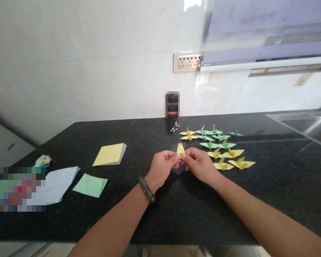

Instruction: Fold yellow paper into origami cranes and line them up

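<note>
A small folded yellow paper piece (180,149) is pinched between both my hands above the black counter (176,210). My left hand (162,167), with a dark green bangle at the wrist, grips its left side with closed fingers. My right hand (199,164) grips its right side the same way. Just right of my hands lie several finished paper cranes, yellow ones (231,160) nearest and green ones (215,138) farther back.
A stack of coloured square papers (110,154) with a yellow top sheet lies to the left. A green folded sheet (90,185) and a pale blue sheet (59,182) lie nearer the front left. A steel sink (307,126) is at the far right. A dark box (172,105) stands by the wall.
</note>
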Action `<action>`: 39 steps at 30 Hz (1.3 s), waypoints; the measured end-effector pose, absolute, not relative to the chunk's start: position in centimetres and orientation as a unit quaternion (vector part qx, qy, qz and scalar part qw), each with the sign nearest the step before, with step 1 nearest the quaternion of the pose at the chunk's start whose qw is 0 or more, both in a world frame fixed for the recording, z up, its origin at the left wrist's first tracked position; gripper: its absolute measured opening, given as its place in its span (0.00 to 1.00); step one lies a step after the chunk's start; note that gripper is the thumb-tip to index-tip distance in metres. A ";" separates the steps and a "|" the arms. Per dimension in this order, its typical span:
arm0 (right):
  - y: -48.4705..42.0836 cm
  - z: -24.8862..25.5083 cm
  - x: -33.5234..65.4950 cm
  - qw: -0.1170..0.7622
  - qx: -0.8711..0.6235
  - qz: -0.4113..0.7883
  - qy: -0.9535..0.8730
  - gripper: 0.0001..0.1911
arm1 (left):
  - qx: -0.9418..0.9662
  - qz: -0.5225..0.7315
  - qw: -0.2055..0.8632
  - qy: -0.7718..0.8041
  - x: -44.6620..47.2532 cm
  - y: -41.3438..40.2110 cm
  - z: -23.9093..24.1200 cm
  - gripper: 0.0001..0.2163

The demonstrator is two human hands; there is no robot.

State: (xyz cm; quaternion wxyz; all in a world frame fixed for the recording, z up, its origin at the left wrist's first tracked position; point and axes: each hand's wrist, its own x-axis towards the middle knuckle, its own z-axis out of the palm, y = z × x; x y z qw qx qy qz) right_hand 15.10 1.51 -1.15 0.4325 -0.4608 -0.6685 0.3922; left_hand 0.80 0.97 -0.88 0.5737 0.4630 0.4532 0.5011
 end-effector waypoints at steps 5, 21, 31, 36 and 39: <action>1.6 -1.5 15.0 0.444 -0.437 0.414 -0.664 0.13 | 0.568 0.485 0.466 0.475 0.3 1.1 -1.3 0.08; 1.5 -0.1 15.3 0.437 -0.443 0.434 -0.651 0.18 | 0.635 0.432 0.440 0.465 0.3 0.8 -1.1 0.10; 2.0 -1.2 15.3 0.457 -0.424 0.443 -0.644 0.12 | 0.589 0.456 0.511 0.429 0.5 0.9 -1.3 0.10; 1.7 -1.3 15.2 0.496 -0.393 0.393 -0.667 0.09 | 0.573 0.475 0.497 0.445 0.4 1.1 -1.4 0.09; 1.5 -1.3 15.2 0.531 -0.416 0.327 -0.662 0.14 | 0.584 0.479 0.463 0.464 0.4 1.1 -1.3 0.09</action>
